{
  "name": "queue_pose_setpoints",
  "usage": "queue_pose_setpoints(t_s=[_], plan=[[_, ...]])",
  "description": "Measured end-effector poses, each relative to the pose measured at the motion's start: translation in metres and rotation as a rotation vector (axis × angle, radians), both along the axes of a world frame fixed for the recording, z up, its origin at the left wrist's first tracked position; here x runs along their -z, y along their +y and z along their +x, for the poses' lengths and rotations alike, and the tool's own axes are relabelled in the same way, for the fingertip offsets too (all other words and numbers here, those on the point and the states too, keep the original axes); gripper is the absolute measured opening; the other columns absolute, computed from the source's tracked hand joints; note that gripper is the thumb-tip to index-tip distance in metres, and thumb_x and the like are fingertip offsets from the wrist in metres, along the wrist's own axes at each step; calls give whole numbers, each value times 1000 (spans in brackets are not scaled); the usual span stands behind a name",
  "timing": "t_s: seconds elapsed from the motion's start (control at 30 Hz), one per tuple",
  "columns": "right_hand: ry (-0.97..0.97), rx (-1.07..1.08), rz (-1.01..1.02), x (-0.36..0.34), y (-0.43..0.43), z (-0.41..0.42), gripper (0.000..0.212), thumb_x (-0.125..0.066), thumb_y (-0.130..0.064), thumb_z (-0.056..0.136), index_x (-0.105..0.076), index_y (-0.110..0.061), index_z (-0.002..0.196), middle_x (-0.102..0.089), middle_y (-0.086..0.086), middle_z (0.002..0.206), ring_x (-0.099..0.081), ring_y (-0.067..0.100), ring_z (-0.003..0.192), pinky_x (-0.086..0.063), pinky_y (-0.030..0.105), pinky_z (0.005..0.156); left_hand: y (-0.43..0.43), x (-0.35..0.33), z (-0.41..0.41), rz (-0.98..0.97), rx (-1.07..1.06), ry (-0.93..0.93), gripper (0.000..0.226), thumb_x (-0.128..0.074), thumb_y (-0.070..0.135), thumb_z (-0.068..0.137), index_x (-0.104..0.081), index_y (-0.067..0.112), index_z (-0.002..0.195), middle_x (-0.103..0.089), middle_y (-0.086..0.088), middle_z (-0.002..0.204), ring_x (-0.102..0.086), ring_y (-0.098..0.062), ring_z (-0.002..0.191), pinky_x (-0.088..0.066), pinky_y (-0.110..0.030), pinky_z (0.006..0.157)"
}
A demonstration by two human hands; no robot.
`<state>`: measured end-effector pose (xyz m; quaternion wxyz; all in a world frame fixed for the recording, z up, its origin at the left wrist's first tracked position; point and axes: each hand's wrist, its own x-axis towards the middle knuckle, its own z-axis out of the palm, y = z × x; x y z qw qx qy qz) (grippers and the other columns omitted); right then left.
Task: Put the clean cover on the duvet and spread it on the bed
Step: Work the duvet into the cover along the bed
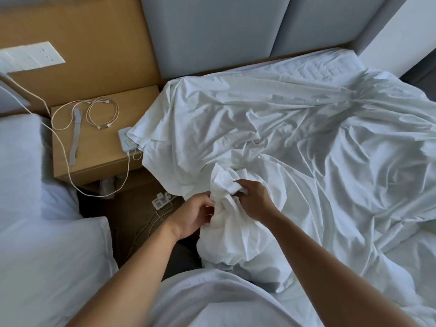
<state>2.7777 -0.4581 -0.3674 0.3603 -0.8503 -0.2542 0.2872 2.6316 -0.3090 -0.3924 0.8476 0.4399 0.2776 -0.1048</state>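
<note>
A white duvet cover (pixel 271 119) lies crumpled over the bed, one corner draped onto the bedside table. At the bed's near left edge a bunched wad of white fabric (pixel 226 223) stands up from the cover. My left hand (pixel 195 214) grips the left side of this wad with curled fingers. My right hand (pixel 253 197) clutches its top from the right, fingers buried in the cloth. Whether the wad holds a duvet corner inside the cover I cannot tell.
A wooden bedside table (pixel 99 152) at left carries white cables (pixel 103 113), a grey strap and a white charger block. A power strip (pixel 161 200) lies on the floor in the gap. White pillows (pixel 47 244) sit at the lower left. A grey padded headboard (pixel 212 31) stands behind.
</note>
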Motion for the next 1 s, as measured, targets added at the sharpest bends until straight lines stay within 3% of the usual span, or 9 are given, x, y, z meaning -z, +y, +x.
queue_pose_setpoints(t_s=[0.07, 0.2, 0.27, 0.37, 0.47, 0.6, 0.73, 0.8, 1.0], plan=[[4, -6, 45, 1, -6, -2, 46, -58, 7, 80, -76, -32, 98, -65, -40, 77, -63, -14, 82, -40, 0, 70, 19, 0, 5, -82, -81, 71, 42, -48, 29, 90, -70, 2, 114, -63, -18, 108, -55, -32, 93, -42, -42, 88], [3, -54, 71, 4, -14, -5, 46, -60, 9, 79, -73, -27, 104, -65, -41, 82, -59, -21, 86, -40, -1, 73, 29, -10, 43, 395, 93, 119, 19, -59, 21, 99, -76, 23, 107, -77, 4, 101, -69, -20, 96, -54, -27, 84], [10, -48, 78, 3, -15, -6, 47, -68, 4, 79, -63, -36, 104, -66, -29, 87, -59, -17, 87, -41, 1, 73, 23, -18, 65, 425, 216, 146, 11, -63, 25, 94, -74, 25, 93, -76, 8, 87, -68, -16, 86, -53, -24, 73], [18, 8, 67, 5, -17, -8, 53, -75, -6, 77, -50, -37, 113, -61, -19, 95, -58, -8, 88, -41, 3, 71, 22, -27, 84, 458, 209, 189, 22, -60, 29, 79, -72, 24, 61, -67, 7, 63, -61, -13, 65, -47, -28, 62], [14, 89, 42, 6, -16, -10, 57, -78, -15, 76, -44, -36, 118, -57, -20, 95, -56, -12, 87, -40, 1, 70, 25, -42, 89, 561, 155, 141, 45, -52, 17, 90, -56, 24, 46, -54, 12, 53, -48, -10, 57, -38, -30, 62], [69, 198, -1, 8, -5, -13, 46, -78, -30, 75, -45, -29, 107, -55, -21, 86, -55, -14, 77, -39, 1, 63, 23, -78, 76, 780, 37, -137, 6, -71, 5, 89, -72, 9, 84, -74, 7, 79, -68, -9, 74, -55, -25, 67], [118, 226, 28, 9, 10, -9, 25, -73, -17, 78, -55, -30, 87, -61, -9, 87, -60, 15, 84, -51, 23, 71, -1, -95, 39, 794, 259, -272, 19, -72, 16, 89, -74, 22, 107, -76, 2, 104, -72, -23, 100, -61, -40, 85], [210, 243, 92, 4, 15, -8, 19, -64, -15, 79, -58, -34, 80, -62, -7, 84, -60, 16, 80, -58, 39, 78, -5, -81, 12, 762, 308, -206, 19, -70, 20, 93, -73, 25, 111, -75, 4, 110, -70, -18, 106, -60, -37, 90], [341, 211, 150, -5, 13, -11, 24, -61, -27, 63, -68, -23, 86, -66, -6, 80, -65, 14, 77, -59, 38, 72, -11, -26, -11, 469, -293, 293, 25, -58, 16, 100, -79, 29, 93, -77, 1, 100, -70, -27, 105, -57, -43, 95]])
